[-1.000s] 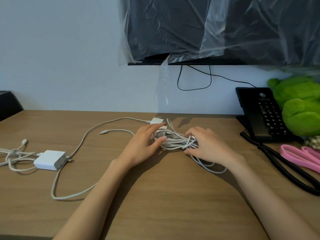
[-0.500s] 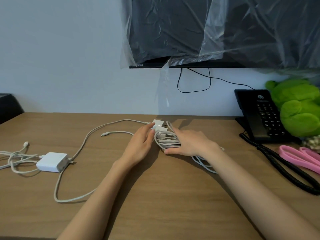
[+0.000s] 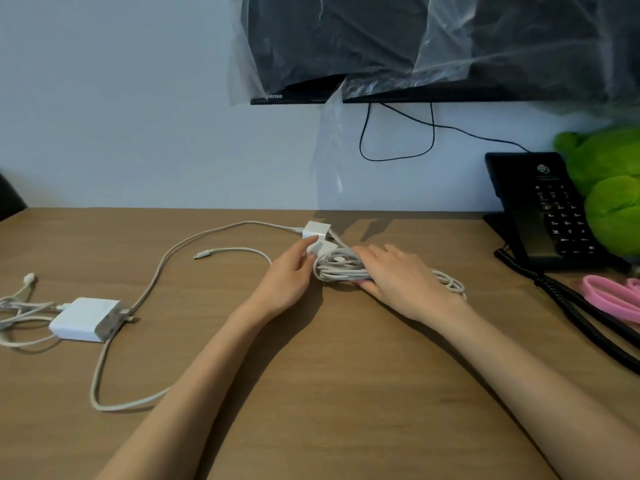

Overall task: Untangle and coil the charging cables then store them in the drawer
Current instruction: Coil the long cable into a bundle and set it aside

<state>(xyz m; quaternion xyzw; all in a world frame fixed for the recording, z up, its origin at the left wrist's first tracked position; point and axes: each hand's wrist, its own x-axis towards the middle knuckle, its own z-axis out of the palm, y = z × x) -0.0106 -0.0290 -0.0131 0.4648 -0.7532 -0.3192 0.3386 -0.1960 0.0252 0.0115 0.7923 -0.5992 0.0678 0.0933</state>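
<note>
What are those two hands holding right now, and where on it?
The right hand clasps the white cable bundle across its middle, thumb beneath. The left hand pinches a small white plug at the bundle's left end.

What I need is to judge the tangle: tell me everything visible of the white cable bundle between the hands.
The cable bundle is a loose bunch of off-white, rubbery-looking cords, several strands lying roughly parallel, flat on the wooden desk toward its back middle. The right hand grips it, fingers over the top and thumb along the near side; slack loops spill out past that wrist. The left hand pinches a white plug at its left end. A white cube adapter sits behind.
</note>
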